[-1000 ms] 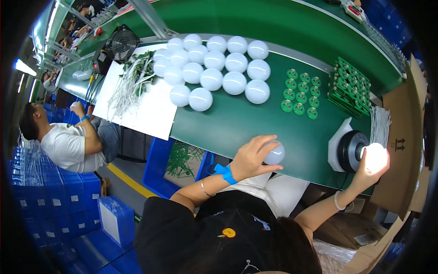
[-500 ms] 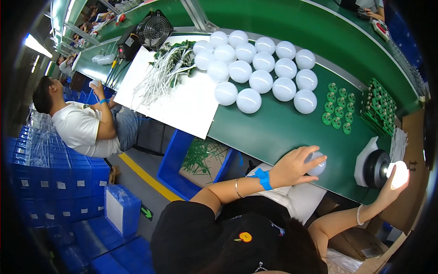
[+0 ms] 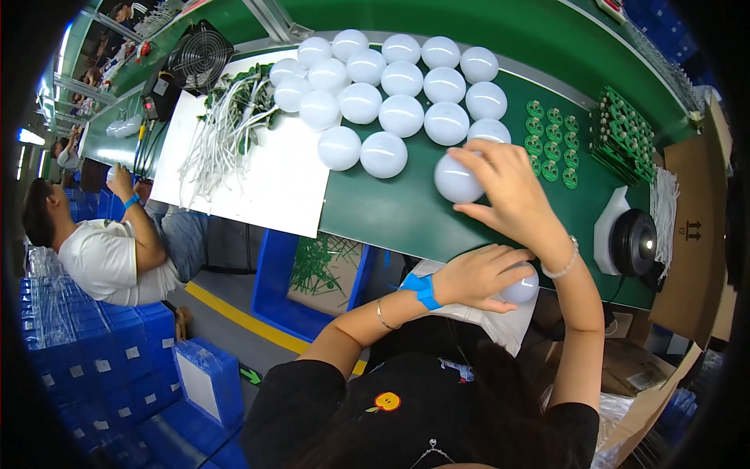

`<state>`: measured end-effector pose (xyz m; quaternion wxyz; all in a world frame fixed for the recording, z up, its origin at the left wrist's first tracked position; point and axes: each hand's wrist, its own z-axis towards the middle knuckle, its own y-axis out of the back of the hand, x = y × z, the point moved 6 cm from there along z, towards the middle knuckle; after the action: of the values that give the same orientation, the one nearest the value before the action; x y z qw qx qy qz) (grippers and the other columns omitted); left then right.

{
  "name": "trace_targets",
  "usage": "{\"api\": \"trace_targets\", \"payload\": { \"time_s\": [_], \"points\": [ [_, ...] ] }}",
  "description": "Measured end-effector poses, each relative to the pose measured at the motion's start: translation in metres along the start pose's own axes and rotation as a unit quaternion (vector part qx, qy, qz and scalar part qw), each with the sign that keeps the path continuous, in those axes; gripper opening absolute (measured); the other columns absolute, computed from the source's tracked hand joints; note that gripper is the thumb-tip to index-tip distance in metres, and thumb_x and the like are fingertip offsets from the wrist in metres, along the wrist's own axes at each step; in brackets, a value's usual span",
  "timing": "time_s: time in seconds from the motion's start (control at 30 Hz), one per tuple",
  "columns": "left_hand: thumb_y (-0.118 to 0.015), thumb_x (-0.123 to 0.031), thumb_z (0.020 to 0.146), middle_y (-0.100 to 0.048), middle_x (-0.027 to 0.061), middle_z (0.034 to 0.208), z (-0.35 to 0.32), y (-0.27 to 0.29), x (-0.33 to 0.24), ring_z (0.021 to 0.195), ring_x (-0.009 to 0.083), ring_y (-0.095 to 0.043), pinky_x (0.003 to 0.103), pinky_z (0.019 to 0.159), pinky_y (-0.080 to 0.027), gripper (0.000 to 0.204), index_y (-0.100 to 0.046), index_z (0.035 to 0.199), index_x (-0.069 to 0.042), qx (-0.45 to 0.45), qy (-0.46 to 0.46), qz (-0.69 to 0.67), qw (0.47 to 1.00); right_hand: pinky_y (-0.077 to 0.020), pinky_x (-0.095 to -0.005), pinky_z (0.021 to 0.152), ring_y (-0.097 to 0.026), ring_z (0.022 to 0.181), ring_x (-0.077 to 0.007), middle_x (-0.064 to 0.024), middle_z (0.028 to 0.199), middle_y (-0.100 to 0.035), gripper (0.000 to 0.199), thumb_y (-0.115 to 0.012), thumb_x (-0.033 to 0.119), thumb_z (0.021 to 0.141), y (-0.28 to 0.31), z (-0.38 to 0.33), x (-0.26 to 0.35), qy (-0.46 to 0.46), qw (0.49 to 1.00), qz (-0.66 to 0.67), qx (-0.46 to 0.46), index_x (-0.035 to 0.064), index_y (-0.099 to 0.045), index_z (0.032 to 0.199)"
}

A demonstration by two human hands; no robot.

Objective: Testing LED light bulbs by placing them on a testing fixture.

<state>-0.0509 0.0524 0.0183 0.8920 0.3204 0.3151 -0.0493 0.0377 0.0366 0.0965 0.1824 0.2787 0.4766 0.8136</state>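
Observation:
My right hand (image 3: 504,184) has its thumb and fingers curved round a white globe light bulb (image 3: 457,178), unlit, at the front right of the bulb rows. A second bulb (image 3: 520,286) is in my left hand (image 3: 478,275) at the table's near edge; its far side is partly covered by my fingers. Several more white bulbs (image 3: 383,155) stand close together in uneven rows ahead. To the right sits a round black device (image 3: 633,242) with a small bright spot, beside a white piece (image 3: 608,230).
Small round green circuit boards (image 3: 552,144) lie in columns, near a stack of green board panels (image 3: 623,134). White wires with green parts (image 3: 226,137) cover a white sheet (image 3: 273,187). A blue bin (image 3: 269,273) stands below the near edge; a cardboard box (image 3: 687,234) borders the right.
My right hand has swung left from the black device, where its bulb glowed, to the bulb rows; that bulb is unlit now. My left hand still holds its bulb. The view has shifted.

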Motion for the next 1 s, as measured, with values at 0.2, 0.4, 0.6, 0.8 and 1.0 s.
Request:
{"api": "trace_targets", "payload": {
  "time_s": [0.2, 0.4, 0.6, 0.8, 1.0],
  "points": [
    [-0.073, -0.036, 0.064, -0.051, 0.0122, 0.108, -0.003, -0.002, -0.001, 0.084, 0.0289, -0.055, 0.036, 0.076, -0.045, 0.059, -0.051, 0.109, -0.007, 0.031, 0.02, -0.029, 0.999, -0.035, -0.0355, 0.078, -0.05, 0.09, -0.0216, -0.0082, 0.109, -0.05, 0.071, -0.078, 0.024, 0.053, -0.046, 0.013, -0.005, 0.034, 0.996, -0.08, 0.004, 0.0077, -0.048, 0.116],
    [-0.074, -0.04, 0.063, -0.053, 0.0109, 0.105, 0.0, -0.002, -0.001, 0.083, 0.0278, -0.056, 0.036, 0.072, -0.046, 0.059, -0.053, 0.107, -0.008, 0.028, 0.002, 0.003, 1.0, -0.0358, -0.0359, 0.078, -0.049, 0.093, -0.0244, -0.0112, 0.115, -0.047, 0.079, -0.076, 0.034, 0.059, -0.034, 0.011, -0.011, 0.023, 0.999, -0.043, -0.02, 0.0077, -0.043, 0.126],
    [-0.078, -0.032, 0.062, -0.05, 0.0145, 0.113, 0.002, 0.01, 0.01, 0.095, 0.0314, -0.053, 0.037, 0.081, -0.045, 0.064, -0.049, 0.111, -0.002, -0.106, 0.108, -0.039, 0.988, -0.0425, -0.0318, 0.078, -0.055, 0.086, -0.0246, -0.0126, 0.103, -0.055, 0.042, -0.069, 0.017, 0.07, 0.033, -0.061, -0.033, -0.125, 0.961, 0.243, -0.038, 0.0029, -0.058, 0.108],
    [-0.082, -0.02, 0.059, -0.046, 0.0175, 0.115, 0.011, -0.006, 0.012, 0.103, 0.0327, -0.05, 0.042, 0.084, -0.044, 0.071, -0.039, 0.113, -0.006, -0.233, 0.129, -0.065, 0.962, -0.0418, -0.0321, 0.088, -0.051, 0.106, -0.024, -0.0137, 0.118, -0.048, 0.061, -0.07, 0.018, 0.072, 0.018, -0.155, -0.018, -0.301, 0.865, 0.387, -0.106, 0.0033, -0.045, 0.125],
    [-0.081, -0.014, 0.06, -0.042, 0.0176, 0.12, 0.037, -0.046, -0.01, 0.108, 0.0372, -0.048, 0.045, 0.089, -0.042, 0.066, -0.039, 0.11, -0.008, -0.159, 0.005, 0.002, 0.987, -0.0432, -0.0295, 0.087, -0.05, 0.104, -0.0175, -0.0091, 0.112, -0.047, 0.088, -0.074, 0.053, 0.066, -0.026, -0.212, -0.021, -0.382, 0.531, 0.663, -0.364, 0.0045, -0.034, 0.128]
  ]
}}
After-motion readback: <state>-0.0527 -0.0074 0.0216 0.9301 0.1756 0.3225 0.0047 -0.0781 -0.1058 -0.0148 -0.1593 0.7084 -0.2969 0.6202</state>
